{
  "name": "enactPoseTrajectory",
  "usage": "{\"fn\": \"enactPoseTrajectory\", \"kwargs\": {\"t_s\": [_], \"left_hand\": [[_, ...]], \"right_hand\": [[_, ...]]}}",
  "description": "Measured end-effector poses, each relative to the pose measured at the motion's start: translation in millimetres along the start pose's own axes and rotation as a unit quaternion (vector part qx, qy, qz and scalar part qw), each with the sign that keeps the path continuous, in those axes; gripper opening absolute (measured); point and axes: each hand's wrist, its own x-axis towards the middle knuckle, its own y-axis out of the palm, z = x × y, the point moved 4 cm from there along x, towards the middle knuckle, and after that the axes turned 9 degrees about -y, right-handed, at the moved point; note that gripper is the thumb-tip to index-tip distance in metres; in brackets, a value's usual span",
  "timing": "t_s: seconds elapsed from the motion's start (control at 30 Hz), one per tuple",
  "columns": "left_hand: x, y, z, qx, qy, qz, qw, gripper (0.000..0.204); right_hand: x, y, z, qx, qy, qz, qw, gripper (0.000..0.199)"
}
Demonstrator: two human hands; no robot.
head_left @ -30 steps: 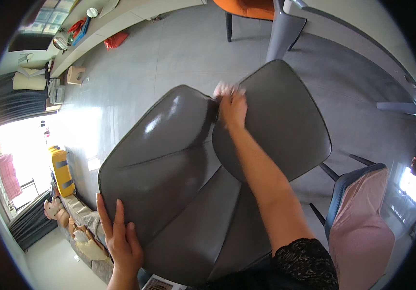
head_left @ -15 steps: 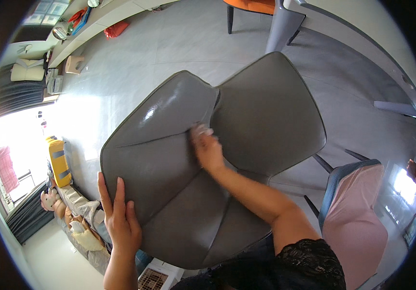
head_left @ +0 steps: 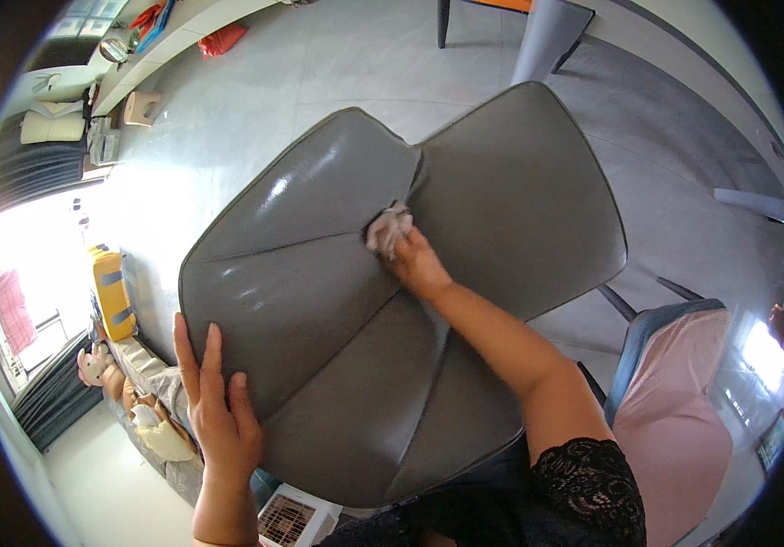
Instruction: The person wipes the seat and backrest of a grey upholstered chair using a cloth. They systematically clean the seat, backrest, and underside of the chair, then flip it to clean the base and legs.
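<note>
A grey leather-look chair (head_left: 319, 337) with stitched seams fills the middle of the view, its two broad panels meeting at a crease. My right hand (head_left: 421, 266) grips a crumpled, pale greyish-pink cloth (head_left: 388, 230) and presses it on the chair near that crease. At the chair's left edge lies my left hand (head_left: 223, 410), fingers stretched and apart, resting against the rim with nothing in it. Glossy streaks show on the upper left of the leather. The palm side of my right hand is hidden.
Close on the right stands another chair with a pink cover (head_left: 674, 410). A grey table leg (head_left: 547, 41) rises at the far side. On the left are a yellow suitcase (head_left: 113, 294) and a sofa with soft toys (head_left: 96, 365). A white slatted appliance (head_left: 296, 520) sits below.
My right hand has slid the cloth slightly up and right along the crease. The chair appears a little higher and larger in view. My left hand stays at the left rim.
</note>
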Motion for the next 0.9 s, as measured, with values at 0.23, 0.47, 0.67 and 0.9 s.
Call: {"fn": "enactPoseTrajectory", "kwargs": {"t_s": [0.23, 0.47, 0.67, 0.9], "left_hand": [[-0.1, -1.5, 6.4, -0.01, 0.001, -0.002, 1.0, 0.048], [2.2, -3.7, 2.3, -0.039, 0.02, -0.004, 0.999, 0.049], [-1.5, -2.8, 11.1, -0.118, 0.006, 0.001, 0.993, 0.044], [-7.0, -4.1, 21.7, -0.184, -0.025, -0.01, 0.983, 0.04]], "right_hand": [[40.9, -44.0, -42.6, 0.183, 0.364, -0.039, 0.912, 0.032], [-22.5, 9.6, 0.9, 0.093, 0.309, 0.008, 0.947, 0.036], [6.8, -192.9, 209.3, 0.393, -0.009, -0.016, 0.919, 0.042], [-5.2, -152.7, 177.6, 0.358, -0.238, -0.071, 0.9, 0.042]]}}
